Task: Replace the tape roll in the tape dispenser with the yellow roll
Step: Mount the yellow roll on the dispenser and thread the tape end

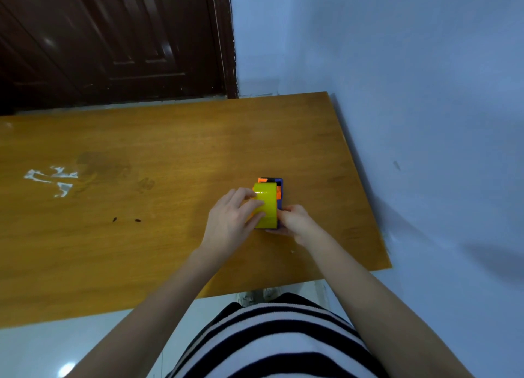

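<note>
At the far left of the frame, the wooden surface (141, 221) carries a patch of white residue (54, 179) and, a little to its right, a darker stain (105, 166); two small dark specks (126, 220) lie lower down, toward the near edge. A dark brown door (113, 37) fills the upper left of the frame, and a pale blue wall (397, 65) takes up the right side.

Right of centre, the left hand (231, 221) reaches in from the lower left. Its fingers (252, 207) are spread and curled over the left face of the yellow roll (266, 207), pressing flat against the tape (the thumb is hidden, so how fully the roll is gripped cannot be told). The yellow roll stands on edge, its broad yellow band facing the camera, directly between the two hands.

Just behind and to the right of the roll sits the tape dispenser (279, 191), of which only an orange part at the top, a black section and a blue side show; the roll covers most of it, and whether the roll is seated in it cannot be told.

The right hand (296, 223) comes in from the lower right, fingers (285, 211) bunched closed against the lower right edge of the roll and the blue side of the dispenser, touching both.

Bottom centre, a black-and-white striped garment (269, 343) shows.
</note>
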